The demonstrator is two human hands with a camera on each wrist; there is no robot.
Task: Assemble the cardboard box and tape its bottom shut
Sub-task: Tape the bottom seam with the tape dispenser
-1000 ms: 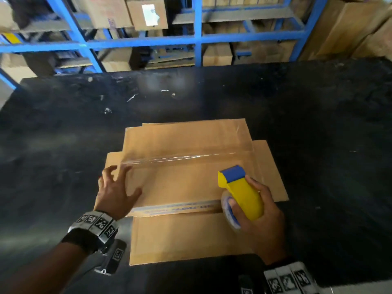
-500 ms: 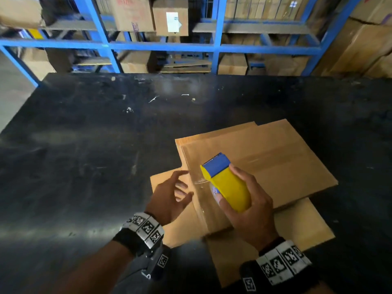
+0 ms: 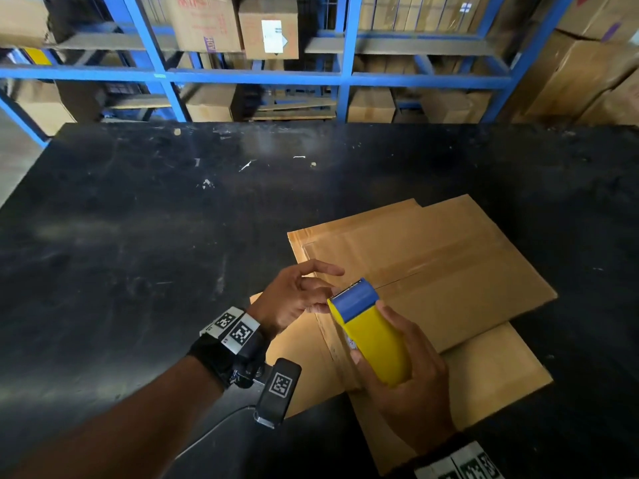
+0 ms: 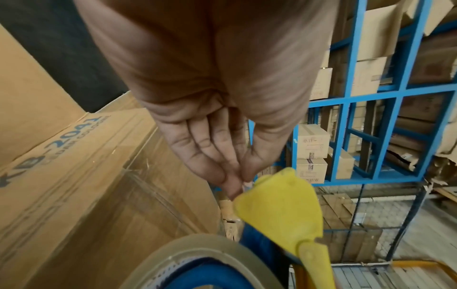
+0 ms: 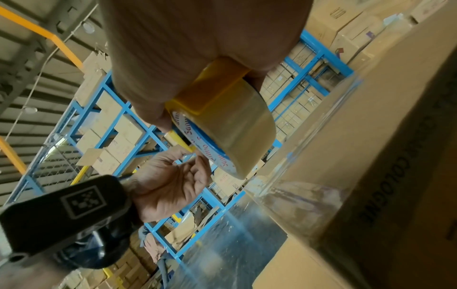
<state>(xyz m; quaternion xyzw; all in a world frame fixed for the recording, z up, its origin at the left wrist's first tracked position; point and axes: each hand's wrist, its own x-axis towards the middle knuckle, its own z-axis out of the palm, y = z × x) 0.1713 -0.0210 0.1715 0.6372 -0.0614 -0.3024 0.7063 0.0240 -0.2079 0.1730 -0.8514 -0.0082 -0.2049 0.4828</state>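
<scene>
The brown cardboard box (image 3: 432,271) lies on the black table (image 3: 138,271), right of centre, with its outer flaps spread flat. A strip of clear tape runs along its top seam and down one side (image 5: 309,176). My right hand (image 3: 408,382) grips the yellow and blue tape dispenser (image 3: 373,340) just above the box's near left corner. The clear tape roll (image 5: 237,127) sits under the dispenser. My left hand (image 3: 325,299) is at the blade end, thumb and fingers (image 4: 237,181) pinched together on the tape's loose end.
Blue steel racks (image 3: 262,77) stacked with cartons stand behind the table's far edge. Small white scraps (image 3: 207,183) lie on the far part of the table. Bare black tabletop stretches to the left of the box.
The box has turned and now lies further right. My left hand came off the box and up to the dispenser's blade. My right hand lifted the dispenser off the seam.
</scene>
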